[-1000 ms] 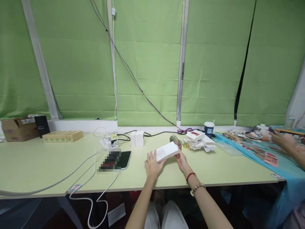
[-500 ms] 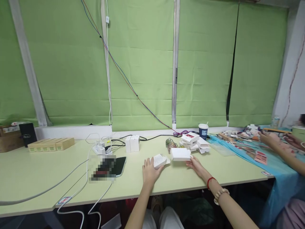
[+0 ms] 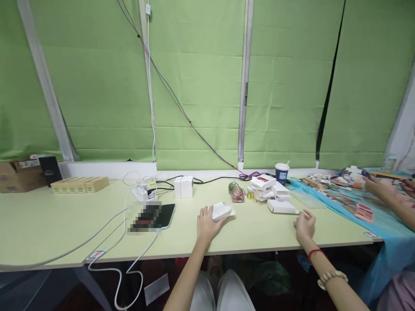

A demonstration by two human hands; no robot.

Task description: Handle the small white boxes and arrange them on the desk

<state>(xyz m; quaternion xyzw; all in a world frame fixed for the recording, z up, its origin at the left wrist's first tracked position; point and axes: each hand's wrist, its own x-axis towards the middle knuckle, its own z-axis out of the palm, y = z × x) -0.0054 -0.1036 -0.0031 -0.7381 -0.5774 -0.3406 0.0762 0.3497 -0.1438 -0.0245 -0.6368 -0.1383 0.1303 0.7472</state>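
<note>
My left hand (image 3: 206, 223) rests on the pale green table (image 3: 58, 224) with its fingers closed on a small white box (image 3: 221, 211) whose flap hangs open. My right hand (image 3: 304, 224) hovers near the table's front edge, fingers loosely curled and holding nothing. It is just right of a flat white box (image 3: 280, 206) that lies alone on the table. Behind that box sits a pile of white boxes (image 3: 267, 188), one with a red label.
A phone (image 3: 154, 216), power strip (image 3: 141, 192) and cables lie to the left. Two upright white boxes (image 3: 183, 186), a blue cup (image 3: 282, 172), tan boxes (image 3: 79, 184) and a cardboard carton (image 3: 20, 181) stand along the back. Another person's hands (image 3: 379, 189) work over blue sheeting (image 3: 382, 224) at right.
My two hands held one white box together. The right hand carried the flat outer box rightward, set it beside the pile and let go. The left hand kept the small inner box.
</note>
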